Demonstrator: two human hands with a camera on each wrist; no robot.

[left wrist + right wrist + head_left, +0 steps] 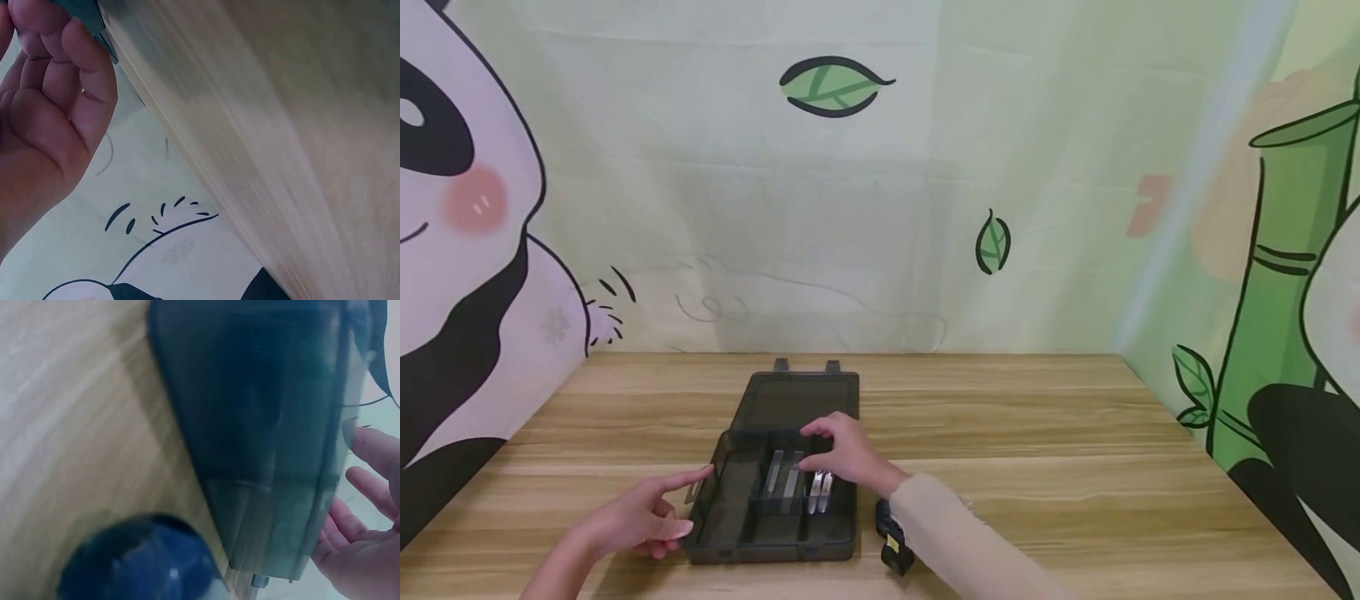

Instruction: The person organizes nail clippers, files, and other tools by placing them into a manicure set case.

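Panda-and-bamboo cloth walls close in a wooden counter (pixel 1037 433) on three sides. Near its front edge, left of centre, lies a dark see-through box (pixel 772 508) with its lid (pixel 797 400) folded back flat behind it. Dividers split the tray, and flat metal pieces (pixel 805 487) lie in the middle and right compartments.

The right hand (pixel 842 454) hovers over those pieces, fingers curled downward, thumb and forefinger close together just above them; whether they already pinch one I cannot tell. The left hand (pixel 643 521) rests at the box's left wall, forefinger stretched out touching it, the other fingers loosely bent, holding nothing. This looks like the step of working the pieces in the tray while the box is steadied. A next move would call for a fine pinch on one thin piece and a straight lift clear of the dividers.

A small dark object with a yellow mark (pixel 893 542) lies just right of the box, close under the right sleeve (pixel 955 542). Open counter runs wide to the right and behind the lid; the left wall and front edge are near.
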